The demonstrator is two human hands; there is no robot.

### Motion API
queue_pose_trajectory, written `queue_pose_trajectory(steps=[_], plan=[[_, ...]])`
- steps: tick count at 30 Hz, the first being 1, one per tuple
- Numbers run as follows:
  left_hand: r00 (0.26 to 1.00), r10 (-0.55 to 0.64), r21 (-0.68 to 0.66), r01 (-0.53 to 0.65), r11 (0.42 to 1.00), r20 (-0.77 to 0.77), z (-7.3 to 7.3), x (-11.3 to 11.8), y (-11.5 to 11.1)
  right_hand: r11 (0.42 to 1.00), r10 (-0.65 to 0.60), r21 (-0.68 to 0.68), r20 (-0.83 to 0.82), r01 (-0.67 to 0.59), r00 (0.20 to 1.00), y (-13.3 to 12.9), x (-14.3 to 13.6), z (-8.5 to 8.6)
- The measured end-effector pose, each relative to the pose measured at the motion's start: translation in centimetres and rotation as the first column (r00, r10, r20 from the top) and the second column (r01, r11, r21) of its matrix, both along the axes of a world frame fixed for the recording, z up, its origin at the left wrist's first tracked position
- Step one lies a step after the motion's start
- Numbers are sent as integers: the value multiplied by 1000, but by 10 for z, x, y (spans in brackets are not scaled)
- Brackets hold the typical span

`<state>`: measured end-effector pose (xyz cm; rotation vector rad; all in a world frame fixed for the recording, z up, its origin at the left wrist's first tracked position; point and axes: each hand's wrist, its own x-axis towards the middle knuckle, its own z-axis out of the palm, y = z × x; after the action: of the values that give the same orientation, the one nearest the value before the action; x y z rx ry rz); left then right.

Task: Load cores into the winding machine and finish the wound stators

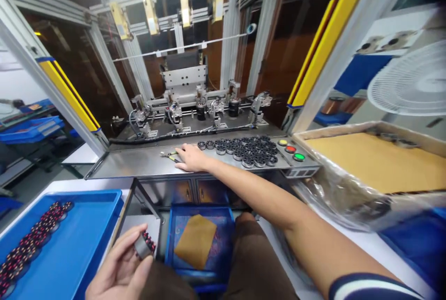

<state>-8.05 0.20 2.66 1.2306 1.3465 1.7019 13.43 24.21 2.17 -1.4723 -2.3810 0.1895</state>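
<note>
My left hand [120,267], low in the view, grips a round wound motor stator [142,247] by its grey metal rim. Red and black bits show on the side of the part facing right. On the metal bench ledge [128,163], my right hand [191,157] reaches out with its fingers around the handles of small green-handled pliers [170,155]. Their jaws point left, and the hand covers part of the grips. Just right of that hand stands a cluster of black, ring-shaped cores [244,147].
A blue tray [101,202] at left holds rows of wound stators [33,239]. Below is a blue bin [228,225] with brown cardboard [197,242]. Behind the ledge are machine stations [174,114]. Buttons [290,149] and an open carton [351,128] lie right.
</note>
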Motion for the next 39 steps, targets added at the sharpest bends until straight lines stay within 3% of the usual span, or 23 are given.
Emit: queue_pose_trajectory(steps=[5,9,12,15,16,17,18,19,21,24,26,30,39], plan=[[999,-5,-16,5,1000,39,6,16,-1,996,55,-58,-114,-62,992,-2,10,4],[991,-119,51,121,991,-56,2,12,1,980,93,-132,-372,-151,923,-23,23,10],[982,-173,46,177,983,-74,-3,7,1,940,115,-198,-582,-277,805,-73,32,1],[982,-183,15,184,983,-55,-4,6,1,878,88,-250,-754,-408,651,-147,38,-22],[981,-186,7,186,982,-55,-4,7,1,807,15,-278,-872,-521,489,-173,38,-32],[980,-188,-1,189,982,-59,-4,8,2,742,-65,-312,-914,-593,400,-198,38,-41],[979,-192,-7,192,981,-63,-4,10,2,709,-128,-346,-920,-615,371,-220,36,-49],[978,-196,-15,195,981,-69,-4,11,2,702,-168,-372,-915,-608,367,-239,35,-55],[974,-213,-38,211,977,-76,-5,14,3,751,-143,-379,-893,-541,427,-264,30,-61],[968,-241,-53,238,970,-67,-7,18,3,856,49,-218,-868,-468,494,-273,26,-59],[964,-256,-53,253,966,-65,-8,19,2,889,166,-114,-822,-443,545,-268,25,-54],[965,-257,-47,255,966,-58,-8,19,-3,897,257,-48,-752,-440,607,-259,20,-45],[970,-239,-45,237,970,-43,-10,16,-7,885,312,30,-779,-464,544,-257,9,-44]])
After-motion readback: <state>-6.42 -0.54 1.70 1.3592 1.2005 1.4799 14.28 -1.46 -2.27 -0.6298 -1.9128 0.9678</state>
